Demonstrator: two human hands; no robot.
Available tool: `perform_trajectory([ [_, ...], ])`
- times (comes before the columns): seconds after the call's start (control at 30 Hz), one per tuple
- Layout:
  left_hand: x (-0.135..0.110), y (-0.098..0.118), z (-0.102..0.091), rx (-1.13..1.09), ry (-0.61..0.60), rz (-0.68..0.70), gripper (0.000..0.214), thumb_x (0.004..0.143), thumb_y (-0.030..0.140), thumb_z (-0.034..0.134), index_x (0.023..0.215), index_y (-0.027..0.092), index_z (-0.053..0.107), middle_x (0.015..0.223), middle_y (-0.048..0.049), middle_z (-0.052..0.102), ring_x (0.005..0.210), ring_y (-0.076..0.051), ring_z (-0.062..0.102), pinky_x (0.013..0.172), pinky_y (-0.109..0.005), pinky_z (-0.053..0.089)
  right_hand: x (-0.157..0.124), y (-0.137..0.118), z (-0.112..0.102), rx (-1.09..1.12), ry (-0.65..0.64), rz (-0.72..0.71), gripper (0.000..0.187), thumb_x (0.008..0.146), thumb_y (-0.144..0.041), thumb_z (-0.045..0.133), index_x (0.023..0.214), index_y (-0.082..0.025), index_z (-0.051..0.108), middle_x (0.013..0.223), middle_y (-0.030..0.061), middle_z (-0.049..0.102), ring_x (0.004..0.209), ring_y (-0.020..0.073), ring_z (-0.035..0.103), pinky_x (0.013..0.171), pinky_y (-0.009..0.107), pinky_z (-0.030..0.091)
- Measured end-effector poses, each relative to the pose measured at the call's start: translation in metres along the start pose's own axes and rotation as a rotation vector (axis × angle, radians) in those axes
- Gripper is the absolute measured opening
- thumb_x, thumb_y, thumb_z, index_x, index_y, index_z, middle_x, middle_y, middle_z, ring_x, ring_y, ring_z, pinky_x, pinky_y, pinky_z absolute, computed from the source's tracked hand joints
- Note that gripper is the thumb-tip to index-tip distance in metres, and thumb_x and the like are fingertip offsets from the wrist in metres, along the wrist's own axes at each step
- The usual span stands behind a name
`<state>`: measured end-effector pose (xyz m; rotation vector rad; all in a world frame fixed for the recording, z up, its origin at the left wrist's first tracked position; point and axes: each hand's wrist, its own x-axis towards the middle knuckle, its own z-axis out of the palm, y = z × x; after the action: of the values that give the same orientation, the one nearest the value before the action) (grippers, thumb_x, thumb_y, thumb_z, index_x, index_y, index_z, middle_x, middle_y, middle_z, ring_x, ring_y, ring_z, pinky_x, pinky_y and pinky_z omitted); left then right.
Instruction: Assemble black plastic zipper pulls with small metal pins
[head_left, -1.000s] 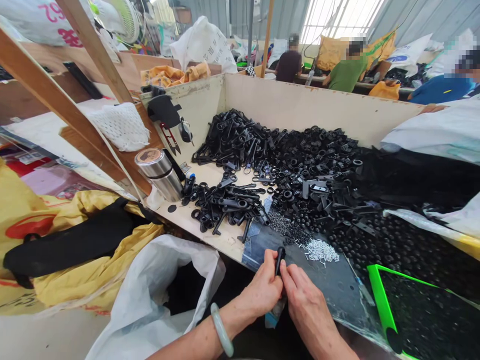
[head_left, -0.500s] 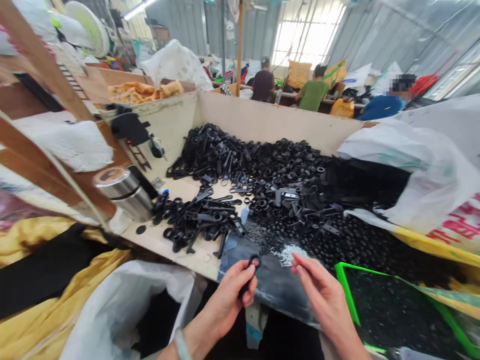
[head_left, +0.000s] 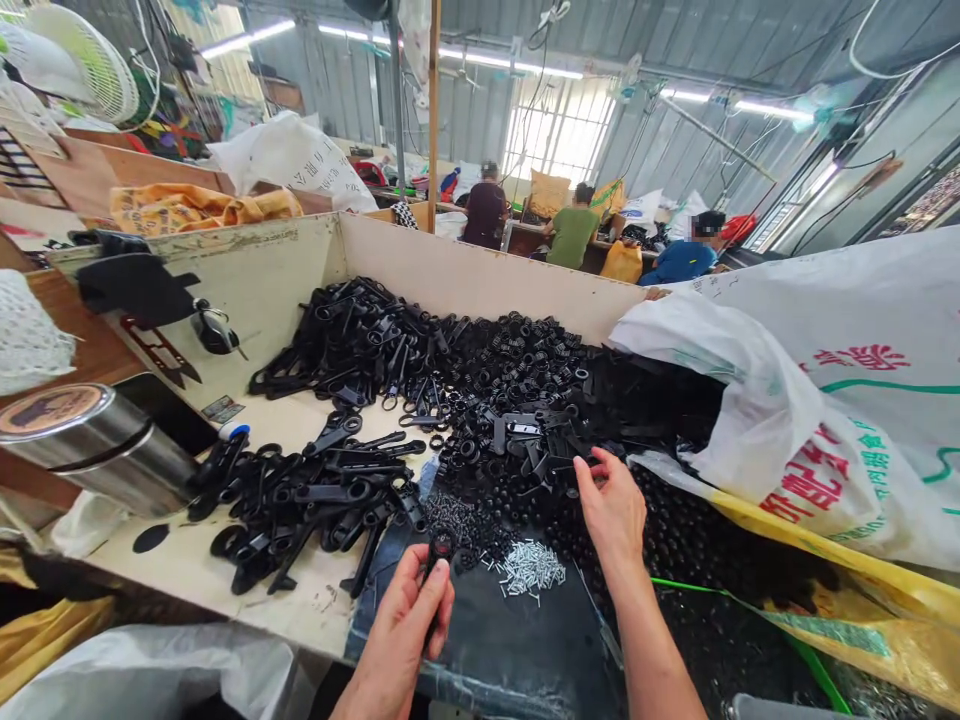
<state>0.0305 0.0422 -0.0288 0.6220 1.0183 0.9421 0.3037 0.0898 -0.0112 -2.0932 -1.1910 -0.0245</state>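
My left hand (head_left: 405, 622) is closed round a black plastic part (head_left: 441, 545) with a round end, held upright above the dark work mat (head_left: 517, 640). The lower length of that part is hidden by the fingers. At the edge of a heap of mixed black plastic pieces (head_left: 517, 430), my right hand (head_left: 616, 515) reaches out with thumb and fingers apart. Nothing shows between its fingers; whether the tips touch the heap I cannot tell. Between the hands lies a small pile of silvery pins (head_left: 529, 568), beside tiny dark bits (head_left: 454, 515).
Longer black handle-like parts (head_left: 322, 490) lie at left, near a steel flask (head_left: 97, 440). Round black pieces (head_left: 675, 510) spread at right, by a white sack (head_left: 787, 400). A pale board wall (head_left: 480, 270) edges the bench at the back; several people sit beyond.
My right hand has moved from beside the silvery pins out to the black heap, and its fingers have spread. The left hand keeps its black part. The view has shifted to the right.
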Motion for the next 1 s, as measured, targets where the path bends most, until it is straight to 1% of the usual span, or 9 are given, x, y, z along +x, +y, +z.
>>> perform_trajectory([
  [0.07, 0.0, 0.001, 0.002, 0.008, -0.034, -0.025, 0.055, 0.076, 0.062, 0.077, 0.107, 0.021, 0.056, 0.058, 0.0067, 0.058, 0.045, -0.008, 0.046, 0.047, -0.019, 0.029, 0.011, -0.001, -0.001, -0.064, -0.03, -0.031, 0.04, 0.09, -0.043, 0.057, 0.119, -0.018, 0.072, 0.102, 0.0091, 0.067, 0.076, 0.0208, 0.062, 0.064, 0.032, 0.043],
  [0.23, -0.005, 0.014, 0.005, -0.031, -0.124, -0.125, 0.044, 0.08, 0.042, 0.075, 0.115, 0.02, 0.06, 0.082, -0.0032, 0.073, 0.073, -0.019, 0.066, 0.068, -0.029, 0.043, 0.022, -0.012, -0.007, -0.092, -0.203, -0.222, 0.014, 0.082, -0.022, 0.065, 0.083, -0.03, 0.077, 0.094, 0.0004, 0.067, 0.081, 0.0165, 0.063, 0.06, 0.026, 0.038],
  [0.4, -0.016, 0.023, 0.001, -0.039, -0.191, -0.139, 0.032, 0.08, 0.018, 0.06, 0.112, 0.019, 0.059, 0.101, -0.0059, 0.074, 0.1, -0.022, 0.066, 0.097, -0.035, 0.041, 0.018, -0.022, -0.022, 0.042, -0.132, -0.26, 0.016, 0.086, -0.033, 0.062, 0.091, -0.024, 0.074, 0.101, 0.0045, 0.067, 0.088, 0.02, 0.063, 0.076, 0.032, 0.047],
  [0.47, -0.018, 0.023, 0.0, -0.057, -0.184, -0.123, 0.032, 0.078, 0.016, 0.059, 0.11, 0.018, 0.059, 0.102, -0.0065, 0.074, 0.102, -0.022, 0.065, 0.099, -0.036, 0.04, -0.003, -0.028, -0.025, 0.19, -0.044, -0.168, 0.03, 0.09, -0.046, 0.059, 0.1, -0.02, 0.069, 0.102, 0.007, 0.066, 0.083, 0.0197, 0.063, 0.075, 0.034, 0.05],
  [0.5, -0.019, 0.023, 0.0, -0.061, -0.174, -0.119, 0.033, 0.078, 0.015, 0.059, 0.111, 0.017, 0.06, 0.103, -0.0067, 0.073, 0.102, -0.022, 0.065, 0.099, -0.036, 0.039, -0.02, -0.033, -0.025, 0.436, -0.027, -0.002, 0.035, 0.086, -0.052, 0.065, 0.101, -0.02, 0.067, 0.093, 0.0048, 0.066, 0.073, 0.0176, 0.062, 0.068, 0.032, 0.052],
  [0.6, -0.019, 0.024, -0.001, -0.097, -0.157, -0.121, 0.035, 0.077, 0.014, 0.059, 0.112, 0.017, 0.061, 0.103, -0.007, 0.073, 0.102, -0.022, 0.064, 0.098, -0.036, 0.04, -0.09, -0.053, -0.022, 0.93, -0.394, 0.387, 0.051, 0.069, -0.05, 0.086, 0.106, -0.021, 0.067, 0.084, 0.0011, 0.066, 0.064, 0.0155, 0.062, 0.058, 0.028, 0.054],
  [0.7, -0.024, 0.024, -0.002, -0.135, -0.166, -0.114, 0.036, 0.08, 0.015, 0.059, 0.116, 0.018, 0.062, 0.104, -0.0062, 0.073, 0.102, -0.021, 0.064, 0.097, -0.035, 0.041, -0.149, -0.071, -0.017, 1.068, -0.524, 0.571, 0.066, 0.069, -0.046, 0.088, 0.127, -0.025, 0.064, 0.082, -0.0007, 0.065, 0.069, 0.0165, 0.064, 0.058, 0.027, 0.057],
  [0.8, -0.033, 0.019, -0.001, -0.125, -0.159, -0.087, 0.034, 0.088, 0.023, 0.062, 0.122, 0.02, 0.061, 0.11, -0.0059, 0.071, 0.109, -0.021, 0.061, 0.099, -0.033, 0.042, -0.172, -0.078, -0.01, 1.061, -0.503, 0.588, 0.067, 0.071, -0.046, 0.088, 0.129, -0.026, 0.062, 0.085, -0.0005, 0.067, 0.081, 0.0194, 0.069, 0.067, 0.03, 0.061],
  [1.0, -0.037, 0.009, -0.005, 0.028, -0.115, 0.03, 0.028, 0.085, 0.022, 0.069, 0.113, 0.022, 0.064, 0.118, -0.0064, 0.071, 0.113, -0.023, 0.062, 0.099, -0.034, 0.044, -0.167, -0.064, -0.003, 0.896, -0.605, 0.383, 0.05, 0.079, -0.05, 0.08, 0.117, -0.024, 0.061, 0.102, 0.0044, 0.068, 0.076, 0.0194, 0.071, 0.071, 0.033, 0.061],
])
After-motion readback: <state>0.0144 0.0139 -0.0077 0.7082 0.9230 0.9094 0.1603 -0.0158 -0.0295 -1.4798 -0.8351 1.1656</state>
